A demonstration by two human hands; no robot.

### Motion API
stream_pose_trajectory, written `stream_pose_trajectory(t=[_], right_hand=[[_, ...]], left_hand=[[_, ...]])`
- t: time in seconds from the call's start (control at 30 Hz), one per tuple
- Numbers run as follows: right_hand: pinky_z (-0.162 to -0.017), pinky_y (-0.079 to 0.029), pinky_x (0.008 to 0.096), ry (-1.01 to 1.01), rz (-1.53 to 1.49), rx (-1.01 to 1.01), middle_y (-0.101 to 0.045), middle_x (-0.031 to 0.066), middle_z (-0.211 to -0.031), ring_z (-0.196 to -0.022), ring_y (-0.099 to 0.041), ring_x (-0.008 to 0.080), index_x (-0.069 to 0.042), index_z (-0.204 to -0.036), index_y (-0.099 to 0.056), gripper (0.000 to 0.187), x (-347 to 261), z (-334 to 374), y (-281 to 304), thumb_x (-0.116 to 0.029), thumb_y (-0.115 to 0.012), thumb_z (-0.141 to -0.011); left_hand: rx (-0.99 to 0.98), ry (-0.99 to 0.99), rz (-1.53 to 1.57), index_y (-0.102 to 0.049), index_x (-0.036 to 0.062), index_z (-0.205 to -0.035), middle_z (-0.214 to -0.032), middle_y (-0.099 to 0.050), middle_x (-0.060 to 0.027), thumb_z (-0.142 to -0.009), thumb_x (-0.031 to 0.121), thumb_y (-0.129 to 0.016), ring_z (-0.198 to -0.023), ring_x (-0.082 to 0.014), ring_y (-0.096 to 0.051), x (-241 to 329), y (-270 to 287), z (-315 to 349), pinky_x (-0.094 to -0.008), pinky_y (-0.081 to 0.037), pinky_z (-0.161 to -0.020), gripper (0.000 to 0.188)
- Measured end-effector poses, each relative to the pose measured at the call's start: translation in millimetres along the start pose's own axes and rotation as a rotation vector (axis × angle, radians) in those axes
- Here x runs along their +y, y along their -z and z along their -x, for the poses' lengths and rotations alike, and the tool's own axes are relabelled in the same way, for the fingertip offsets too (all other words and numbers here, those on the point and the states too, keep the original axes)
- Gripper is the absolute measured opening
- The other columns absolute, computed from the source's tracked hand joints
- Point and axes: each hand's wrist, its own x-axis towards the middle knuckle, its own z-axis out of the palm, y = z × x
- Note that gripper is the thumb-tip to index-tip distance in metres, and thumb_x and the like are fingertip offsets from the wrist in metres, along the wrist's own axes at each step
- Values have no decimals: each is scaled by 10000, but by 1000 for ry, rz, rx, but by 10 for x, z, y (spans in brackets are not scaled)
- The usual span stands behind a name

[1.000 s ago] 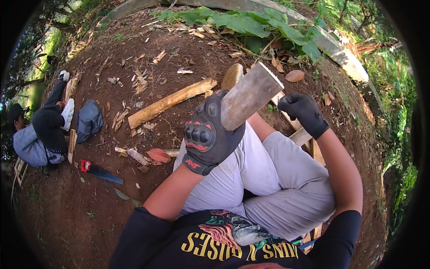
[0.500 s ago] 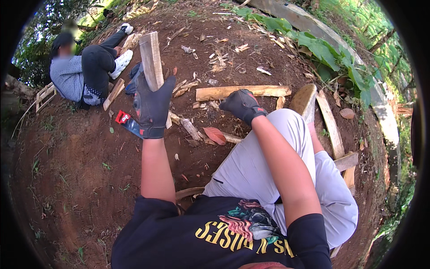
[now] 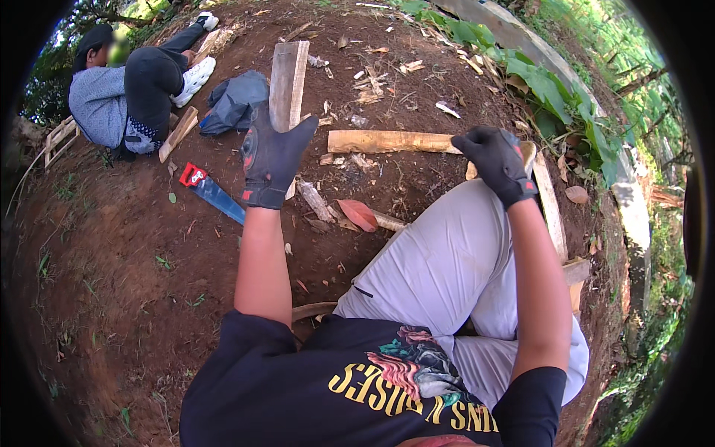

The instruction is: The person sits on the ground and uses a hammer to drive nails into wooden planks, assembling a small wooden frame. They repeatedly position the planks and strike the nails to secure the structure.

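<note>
Two gloved hands in view. Left hand (image 3: 272, 158), in a black work glove, holds a short grey weathered wooden plank (image 3: 287, 83) upright at arm's length, grip closed around its lower end, above bare red-brown soil (image 3: 126, 298). Right hand (image 3: 497, 160), also black-gloved, rests curled on the knee; I cannot tell whether it holds anything. Blue-bladed handsaw with a red handle (image 3: 211, 192) lies on the ground just left of the left forearm. Seated person in a grey top (image 3: 100, 104) is beyond. Risk, judged: one-handed hold at the plank's end is unbalanced; plank could tip or slip toward the seated person or onto the saw.
</note>
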Motion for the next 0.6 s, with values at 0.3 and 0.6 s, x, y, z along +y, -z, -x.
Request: stream_pose_trajectory(t=[0.3,0.6], right_hand=[[-886,-544,391,-310,315,261,-767,160,-1086,-989,-724,281,9,-1169,-727,354,1455,2163,1812,-288,-706,-978],[-531,-391,249,-1255,-212,1132,-637,-3,-740,-607,-510,56,-72,-917,-703,362,3270,6739,477,-425,-700,-996]], left_hand=[[-422,12,-412,-588,9,-1351,-1209,-720,-261,-820,374,-806,-1129,-438,-706,-566,-840,-87,-501,-563,-977,680],[-352,70,-689,-586,29,-1285,-1291,-672,-293,-794,271,-728,-1212,-469,-658,-1261,-1541,-24,-537,-538,-1019,566]])
